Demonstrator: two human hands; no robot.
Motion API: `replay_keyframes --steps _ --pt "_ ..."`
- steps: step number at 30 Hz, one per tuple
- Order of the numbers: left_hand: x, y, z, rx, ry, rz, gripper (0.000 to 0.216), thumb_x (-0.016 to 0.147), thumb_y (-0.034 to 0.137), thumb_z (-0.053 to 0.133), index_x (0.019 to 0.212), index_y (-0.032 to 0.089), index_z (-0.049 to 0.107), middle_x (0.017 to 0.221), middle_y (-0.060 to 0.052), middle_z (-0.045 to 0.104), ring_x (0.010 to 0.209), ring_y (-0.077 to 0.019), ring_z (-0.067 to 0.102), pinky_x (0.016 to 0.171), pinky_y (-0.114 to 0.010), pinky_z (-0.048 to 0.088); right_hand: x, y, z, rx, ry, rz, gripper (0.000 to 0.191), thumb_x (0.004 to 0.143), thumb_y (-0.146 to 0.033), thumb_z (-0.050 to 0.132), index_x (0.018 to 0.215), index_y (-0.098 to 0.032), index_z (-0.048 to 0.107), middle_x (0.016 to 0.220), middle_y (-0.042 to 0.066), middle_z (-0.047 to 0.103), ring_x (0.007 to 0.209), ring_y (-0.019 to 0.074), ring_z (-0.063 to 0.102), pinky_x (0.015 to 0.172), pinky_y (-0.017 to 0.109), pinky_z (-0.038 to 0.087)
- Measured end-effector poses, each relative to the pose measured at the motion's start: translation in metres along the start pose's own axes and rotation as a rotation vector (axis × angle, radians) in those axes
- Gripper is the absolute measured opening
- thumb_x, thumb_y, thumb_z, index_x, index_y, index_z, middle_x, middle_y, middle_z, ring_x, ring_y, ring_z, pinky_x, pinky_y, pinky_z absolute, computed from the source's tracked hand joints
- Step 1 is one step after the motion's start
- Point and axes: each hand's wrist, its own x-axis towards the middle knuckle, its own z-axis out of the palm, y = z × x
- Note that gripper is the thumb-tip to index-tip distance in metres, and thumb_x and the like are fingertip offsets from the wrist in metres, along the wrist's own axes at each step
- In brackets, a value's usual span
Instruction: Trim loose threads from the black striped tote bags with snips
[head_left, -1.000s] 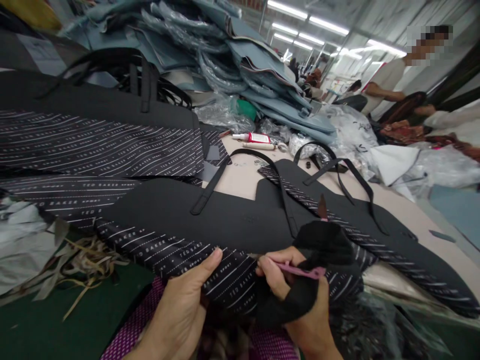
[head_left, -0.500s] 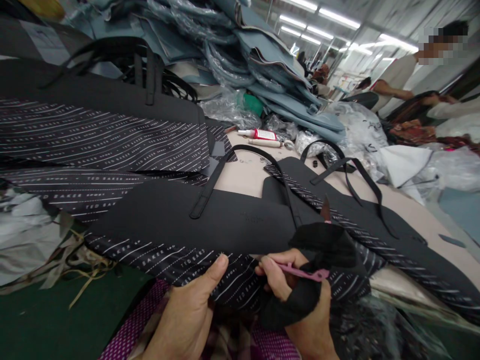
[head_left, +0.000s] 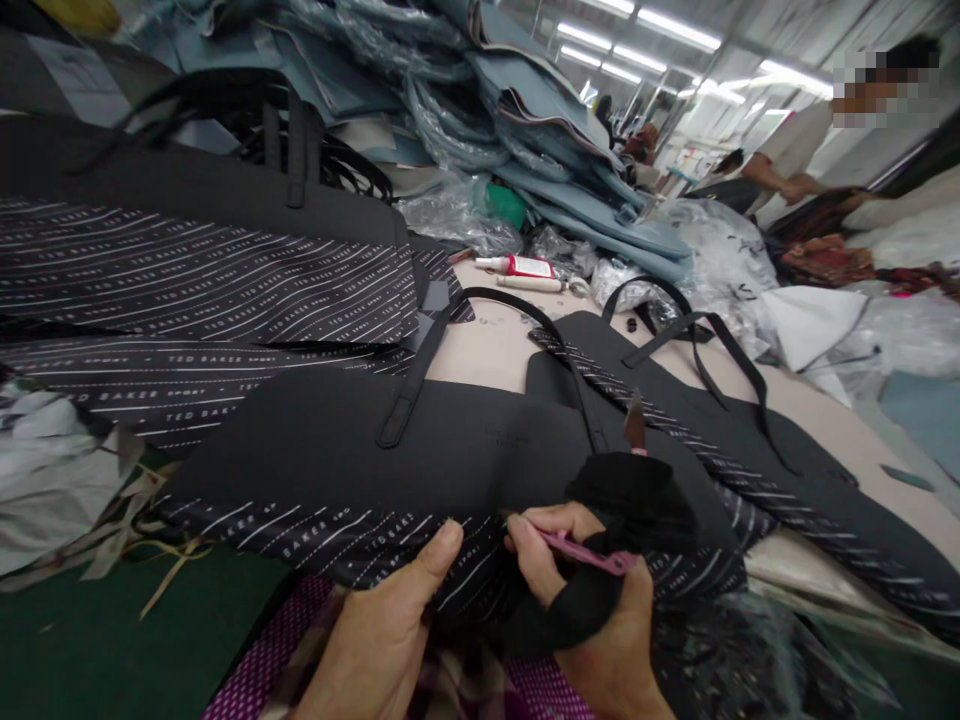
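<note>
One black bag (head_left: pixel 450 440) is spread across the middle of the view, its strap (head_left: pixel 411 402) arched toward 12 o'clock. Striped cloth (head_left: pixel 315 545) along the bag's 6 o'clock edge is pinched by the left hand (head_left: pixel 382 620), thumb on top and fingers hidden beneath. By the right hand (head_left: pixel 622 635), at the left hand's 3 o'clock, a pink tool (head_left: pixel 589 553) is gripped at the same edge; black cloth (head_left: pixel 634 500) is bunched about that hand. Whether the bag is touched by the tool's tip cannot be told. From the bag's middle, a second bag (head_left: pixel 825 500) is seen at 3 o'clock on the pale table (head_left: pixel 480 350), a red-and-white tube (head_left: pixel 529 267) at 1 o'clock, clear plastic (head_left: pixel 720 245) at 2 o'clock and a striped pile (head_left: pixel 202 285) at 10 o'clock.
</note>
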Motion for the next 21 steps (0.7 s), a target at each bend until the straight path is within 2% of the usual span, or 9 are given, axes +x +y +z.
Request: replay_keyframes --steps 4,7,10,14,17,21 --pt "-0.001 0.003 0.002 -0.012 -0.017 -0.009 0.042 0.071 0.023 0.082 0.111 0.018 0.071 0.114 -0.008 0.072 0.118 -0.0274 0.06 0.104 -0.043 0.049 0.001 -0.008 -0.001 0.052 0.097 0.05 0.013 0.076 -0.028 0.07 0.068 -0.018 0.067 0.062 0.002 0.069 0.059 0.0174 0.067 0.061 0.028 0.055" --pt "0.0 0.006 0.004 0.018 -0.005 0.008 0.032 0.072 0.024 0.08 0.103 0.015 0.074 0.108 -0.009 0.074 0.116 -0.0286 0.061 0.107 -0.045 0.047 0.002 -0.015 -0.006 0.116 0.157 0.171 0.018 0.077 -0.033 0.07 0.066 -0.019 0.066 0.059 0.002 0.069 0.055 0.0164 0.066 0.054 0.025 0.054" --pt "0.001 0.007 0.004 0.053 -0.015 -0.012 0.025 0.075 0.025 0.077 0.096 0.012 0.076 0.107 -0.011 0.074 0.117 -0.0297 0.061 0.108 -0.044 0.045 0.004 -0.015 -0.011 0.145 0.154 0.196 0.02 0.076 -0.034 0.071 0.066 -0.018 0.065 0.06 0.002 0.069 0.054 0.0159 0.067 0.051 0.023 0.054" --pt "0.002 0.005 0.002 -0.005 -0.039 0.01 0.042 0.073 0.023 0.079 0.113 0.017 0.071 0.117 -0.009 0.071 0.122 -0.0277 0.057 0.108 -0.042 0.045 0.005 -0.01 -0.013 0.098 0.064 0.164 0.02 0.077 -0.034 0.071 0.068 -0.018 0.067 0.062 0.004 0.07 0.056 0.0167 0.068 0.052 0.023 0.055" --pt "0.004 0.003 0.002 -0.034 -0.049 -0.011 0.056 0.071 0.02 0.08 0.125 0.021 0.064 0.122 -0.008 0.068 0.122 -0.0273 0.057 0.107 -0.041 0.047 0.004 -0.009 -0.012 0.078 0.079 0.166 0.019 0.078 -0.034 0.07 0.069 -0.018 0.067 0.063 0.003 0.07 0.058 0.0159 0.068 0.054 0.022 0.055" --pt "0.005 0.004 0.003 -0.049 -0.05 0.024 0.068 0.067 0.013 0.081 0.13 0.027 0.059 0.126 -0.004 0.067 0.121 -0.0257 0.058 0.106 -0.04 0.048 0.004 -0.011 -0.009 0.081 0.071 0.143 0.019 0.076 -0.034 0.072 0.067 -0.018 0.067 0.061 0.003 0.069 0.055 0.0168 0.067 0.051 0.023 0.055"
